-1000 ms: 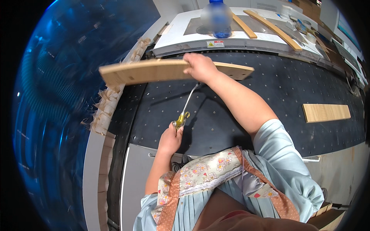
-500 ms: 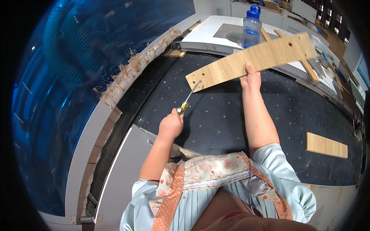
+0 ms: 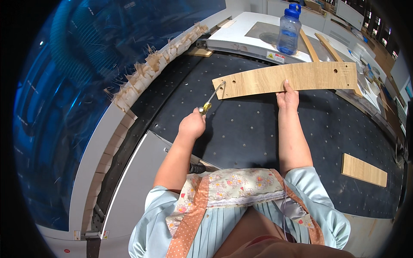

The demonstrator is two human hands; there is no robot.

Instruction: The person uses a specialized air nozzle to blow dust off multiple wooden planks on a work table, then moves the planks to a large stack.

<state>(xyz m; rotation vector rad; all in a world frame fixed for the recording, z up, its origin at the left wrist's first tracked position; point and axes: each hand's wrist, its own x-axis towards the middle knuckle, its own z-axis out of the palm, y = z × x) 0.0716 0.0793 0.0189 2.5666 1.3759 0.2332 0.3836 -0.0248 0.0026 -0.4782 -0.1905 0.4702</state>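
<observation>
My left hand [image 3: 192,124] is closed around an air blow gun [image 3: 205,106] with a yellowish body and a long, thin metal nozzle. The nozzle's bent tip lies over the left end of a wood-grain board [image 3: 262,80], among its drilled holes. Whether the tip touches the surface cannot be made out. My right hand [image 3: 288,97] grips this board by its near edge, right of the middle, thumb on the upper face and fingers hidden beneath. The board is held above a black, studded work surface [image 3: 232,142], with several holes at both ends.
A shorter wood-grain board [image 3: 364,170] lies on the black surface at the right. Behind stands a blue-capped water bottle [image 3: 289,32] on a white machine top [image 3: 241,26], beside narrow wood strips [image 3: 329,46]. Ragged bristle-like strips [image 3: 150,66] edge a blue transparent cover [image 3: 81,99] at the left.
The board has turned so that its right end sits lower and nearer, lying more level across the view. The nozzle stays over its left end, a little higher in view.
</observation>
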